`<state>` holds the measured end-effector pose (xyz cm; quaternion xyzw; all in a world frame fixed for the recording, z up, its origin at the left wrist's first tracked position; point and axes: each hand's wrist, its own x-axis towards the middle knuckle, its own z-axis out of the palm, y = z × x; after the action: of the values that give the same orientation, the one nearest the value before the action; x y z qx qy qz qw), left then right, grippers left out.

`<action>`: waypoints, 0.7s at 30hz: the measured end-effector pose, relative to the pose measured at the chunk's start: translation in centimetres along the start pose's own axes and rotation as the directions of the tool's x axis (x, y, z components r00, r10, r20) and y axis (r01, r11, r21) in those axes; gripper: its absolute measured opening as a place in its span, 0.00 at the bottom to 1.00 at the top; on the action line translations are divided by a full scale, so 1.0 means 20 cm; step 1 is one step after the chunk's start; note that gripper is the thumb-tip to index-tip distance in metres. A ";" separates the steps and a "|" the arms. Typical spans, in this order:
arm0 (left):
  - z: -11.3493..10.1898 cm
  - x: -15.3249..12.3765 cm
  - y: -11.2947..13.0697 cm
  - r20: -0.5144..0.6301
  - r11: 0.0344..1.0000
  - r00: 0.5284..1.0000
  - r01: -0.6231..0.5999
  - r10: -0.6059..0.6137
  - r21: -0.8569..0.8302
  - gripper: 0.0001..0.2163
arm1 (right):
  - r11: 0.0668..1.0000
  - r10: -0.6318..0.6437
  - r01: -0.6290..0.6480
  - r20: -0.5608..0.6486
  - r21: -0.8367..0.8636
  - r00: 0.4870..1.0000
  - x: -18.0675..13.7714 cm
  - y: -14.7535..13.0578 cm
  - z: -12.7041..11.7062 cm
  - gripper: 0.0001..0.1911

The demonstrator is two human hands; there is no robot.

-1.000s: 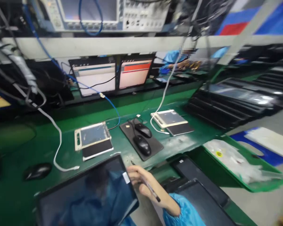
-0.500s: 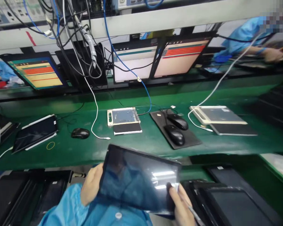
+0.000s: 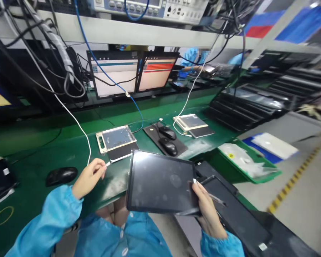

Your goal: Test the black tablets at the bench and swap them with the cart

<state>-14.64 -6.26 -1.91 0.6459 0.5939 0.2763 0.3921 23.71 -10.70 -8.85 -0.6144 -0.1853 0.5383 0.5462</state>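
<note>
From the head camera, the right hand (image 3: 207, 210) grips a dark tablet (image 3: 160, 182) by its lower right corner, screen up above the lap, with a pen (image 3: 212, 196) tucked in the same fingers. The left hand (image 3: 88, 177) pinches the white cable's plug (image 3: 107, 164) over the green surface (image 3: 29, 142), near a metal fixture (image 3: 116, 138).

The right hand (image 3: 207, 207) covers the tablet's (image 3: 160, 182) near-right corner. The pen (image 3: 216, 198) tip beyond the grip is blurred. The left hand's (image 3: 88, 176) fingertips conceal the white cable's (image 3: 77, 123) plug.
</note>
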 end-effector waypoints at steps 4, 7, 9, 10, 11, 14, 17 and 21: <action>-0.03 -0.09 0.25 0.122 0.990 0.990 0.079 -0.065 -0.118 0.23 | 0.997 -0.048 0.044 0.076 0.060 0.996 0.10 -0.06 0.10 0.27; -0.03 -0.12 0.34 0.233 0.993 0.971 0.084 -0.062 -0.087 0.21 | 0.996 -0.074 0.068 0.108 0.062 0.991 0.15 -0.06 0.13 0.24; -0.01 -0.12 0.37 0.298 0.993 0.954 0.077 -0.047 -0.090 0.19 | 0.995 -0.083 0.077 0.092 0.067 0.992 0.16 -0.06 0.13 0.23; 0.00 -0.12 0.38 0.326 0.993 0.944 0.075 -0.042 -0.088 0.18 | 0.994 -0.078 0.072 0.082 0.079 0.994 0.16 -0.06 0.14 0.23; 0.00 -0.12 0.38 0.350 0.993 0.936 0.079 -0.045 -0.083 0.18 | 0.994 -0.065 0.058 0.073 0.094 0.995 0.16 -0.06 0.14 0.22; 0.01 -0.10 0.39 0.381 0.989 0.920 0.132 -0.095 -0.071 0.18 | 0.994 -0.025 0.018 0.060 0.112 0.998 0.16 -0.08 0.13 0.21; 0.01 -0.06 0.37 0.387 0.993 0.919 0.106 -0.077 -0.053 0.19 | 0.996 -0.053 0.049 0.061 0.071 0.997 0.17 -0.09 0.15 0.21; 0.03 -0.05 0.35 0.333 0.996 0.941 0.081 -0.060 -0.049 0.19 | 0.993 -0.076 0.070 0.061 0.094 0.995 0.16 -0.14 0.16 0.24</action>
<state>-10.44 -7.33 3.69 0.6490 0.5335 0.1682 0.5157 23.00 -5.69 -7.30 -0.5638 -0.2004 0.5454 0.5870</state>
